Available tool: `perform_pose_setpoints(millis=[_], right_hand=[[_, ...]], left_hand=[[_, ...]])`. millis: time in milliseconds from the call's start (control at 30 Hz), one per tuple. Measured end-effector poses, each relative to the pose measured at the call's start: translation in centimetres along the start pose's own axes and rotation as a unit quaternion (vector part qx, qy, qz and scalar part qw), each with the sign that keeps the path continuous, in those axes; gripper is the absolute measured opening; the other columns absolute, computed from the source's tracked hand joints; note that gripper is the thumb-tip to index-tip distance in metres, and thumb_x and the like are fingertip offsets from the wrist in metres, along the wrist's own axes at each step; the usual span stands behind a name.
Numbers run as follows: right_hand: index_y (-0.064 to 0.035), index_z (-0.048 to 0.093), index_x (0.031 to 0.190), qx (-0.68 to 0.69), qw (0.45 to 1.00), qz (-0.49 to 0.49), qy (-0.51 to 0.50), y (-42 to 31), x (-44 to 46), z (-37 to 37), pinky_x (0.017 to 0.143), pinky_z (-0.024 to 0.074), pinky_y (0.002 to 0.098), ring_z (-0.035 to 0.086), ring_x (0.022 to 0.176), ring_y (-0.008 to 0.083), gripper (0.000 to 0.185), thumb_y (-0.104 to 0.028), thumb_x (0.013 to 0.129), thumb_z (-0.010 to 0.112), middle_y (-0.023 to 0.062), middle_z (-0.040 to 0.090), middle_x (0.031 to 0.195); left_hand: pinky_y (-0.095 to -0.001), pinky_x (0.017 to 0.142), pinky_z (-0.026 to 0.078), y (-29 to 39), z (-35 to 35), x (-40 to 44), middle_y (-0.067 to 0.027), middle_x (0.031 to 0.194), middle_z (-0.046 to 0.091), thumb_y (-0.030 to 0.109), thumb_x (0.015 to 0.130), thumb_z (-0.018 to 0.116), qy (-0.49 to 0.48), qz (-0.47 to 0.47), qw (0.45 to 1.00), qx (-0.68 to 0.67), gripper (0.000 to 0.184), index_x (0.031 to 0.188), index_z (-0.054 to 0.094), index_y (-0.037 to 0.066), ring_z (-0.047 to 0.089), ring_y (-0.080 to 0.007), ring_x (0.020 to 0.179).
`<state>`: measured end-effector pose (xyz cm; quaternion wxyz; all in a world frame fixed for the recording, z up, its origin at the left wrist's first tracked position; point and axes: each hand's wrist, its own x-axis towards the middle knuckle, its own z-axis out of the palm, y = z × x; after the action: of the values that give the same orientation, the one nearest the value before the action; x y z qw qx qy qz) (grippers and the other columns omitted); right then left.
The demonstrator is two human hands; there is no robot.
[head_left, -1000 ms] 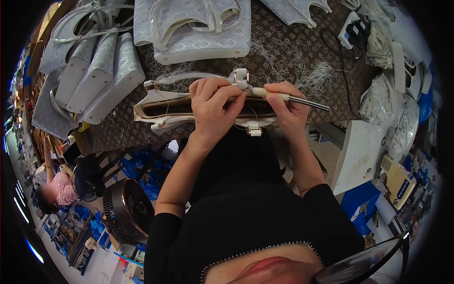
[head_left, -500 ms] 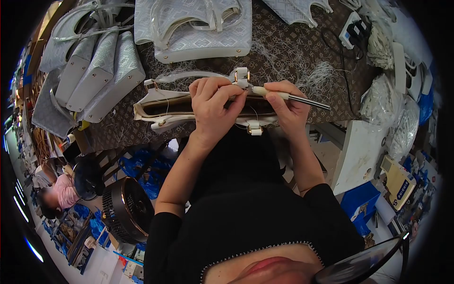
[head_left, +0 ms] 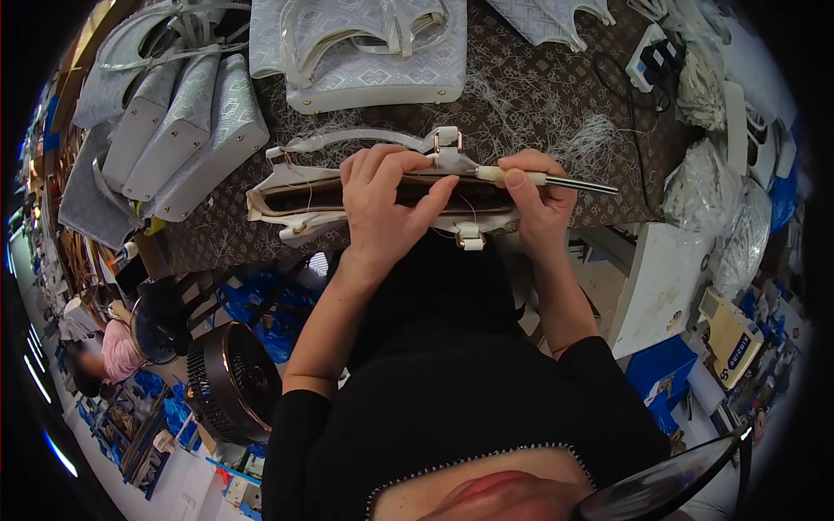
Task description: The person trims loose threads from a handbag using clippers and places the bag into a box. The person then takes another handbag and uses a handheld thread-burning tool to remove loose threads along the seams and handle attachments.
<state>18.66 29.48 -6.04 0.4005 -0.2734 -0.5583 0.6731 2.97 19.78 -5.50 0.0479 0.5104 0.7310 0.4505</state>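
Observation:
A white handbag (head_left: 300, 198) lies across the table's near edge with its zipped opening facing up. Curled over the far rim is my left hand (head_left: 382, 204), gripping the bag, its thumb stretched along the opening. My right hand (head_left: 540, 195) pinches a slim tool (head_left: 512, 176) with a cream grip and a metal rod pointing right. The tool's thin left tip meets the bag beside a strap tab (head_left: 448, 148) with a gold buckle; the exact contact point is too small to see. A loose thread crosses the opening near another buckled tab (head_left: 470, 234).
Several patterned handbags (head_left: 217, 130) stand at the back left, and another (head_left: 373, 82) lies behind my work. Cut threads (head_left: 591, 139) litter the brown tablecloth. A power strip (head_left: 653, 56) sits back right. Below left are a black fan (head_left: 230, 382) and a seated person in pink (head_left: 122, 352).
My left thumb has opened away from the fingers and the tab it was pinching beside. My right hand and the tool have shifted slightly right.

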Motion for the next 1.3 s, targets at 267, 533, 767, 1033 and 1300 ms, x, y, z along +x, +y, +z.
perform_pose_setpoints(millis=[267, 533, 767, 1033, 1300], right_hand=[[0.0005, 0.067, 0.099, -0.089, 0.995, -0.027, -0.047, -0.94, 0.0, 0.96, 0.065, 0.0428, 0.02, 0.056, 0.074, 0.0084, 0.017, -0.003, 0.083, 0.068, 0.006, 0.065, 0.085], [-0.0006, 0.068, 0.097, -0.099, 0.993, -0.037, -0.044, -0.37, 0.1, 0.61, 0.064, 0.044, 0.0217, 0.058, 0.072, 0.0098, 0.017, -0.004, 0.081, 0.07, 0.0072, 0.066, 0.085], [0.0013, 0.067, 0.096, -0.159, 0.984, -0.054, -0.064, -0.71, 0.31, 0.85, 0.068, 0.043, 0.0243, 0.057, 0.074, 0.0139, 0.016, -0.001, 0.081, 0.067, 0.0088, 0.065, 0.086], [0.0014, 0.067, 0.096, -0.163, 0.982, -0.061, -0.073, -0.59, 0.46, 0.91, 0.067, 0.0433, 0.024, 0.058, 0.073, 0.0139, 0.016, 0.0, 0.08, 0.067, 0.009, 0.066, 0.086], [0.0012, 0.067, 0.097, -0.182, 0.978, -0.069, -0.073, -0.59, 0.59, 1.02, 0.066, 0.0433, 0.0233, 0.057, 0.072, 0.0133, 0.017, -0.001, 0.08, 0.069, 0.0085, 0.066, 0.085]], left_hand=[[-0.0326, 0.077, 0.038, -0.47, 0.41, -0.19, -0.0003, 0.077, 0.059, 0.01, 0.066, 0.076, -0.005, 0.008, 1.0, 0.014, 0.016, 0.075, 0.063, 0.012, 0.056, -0.0196, 0.076], [-0.0325, 0.079, 0.037, -0.51, 0.04, 0.1, 0.0003, 0.078, 0.061, 0.008, 0.067, 0.075, -0.019, 0.028, 0.999, -0.009, 0.015, 0.074, 0.062, 0.012, 0.057, -0.0192, 0.078], [-0.0326, 0.08, 0.037, -0.57, 0.09, 0.1, 0.0005, 0.078, 0.061, 0.008, 0.066, 0.075, -0.018, 0.028, 0.999, -0.018, 0.016, 0.073, 0.061, 0.012, 0.057, -0.0193, 0.078], [-0.0325, 0.08, 0.037, -0.83, 0.32, -0.07, 0.0001, 0.078, 0.061, 0.008, 0.066, 0.075, -0.01, 0.035, 0.999, -0.015, 0.016, 0.074, 0.061, 0.012, 0.057, -0.019, 0.077], [-0.0327, 0.08, 0.037, -0.85, 0.43, -0.08, 0.0, 0.079, 0.061, 0.008, 0.067, 0.075, -0.001, 0.042, 0.999, -0.009, 0.016, 0.075, 0.062, 0.012, 0.057, -0.019, 0.077]])
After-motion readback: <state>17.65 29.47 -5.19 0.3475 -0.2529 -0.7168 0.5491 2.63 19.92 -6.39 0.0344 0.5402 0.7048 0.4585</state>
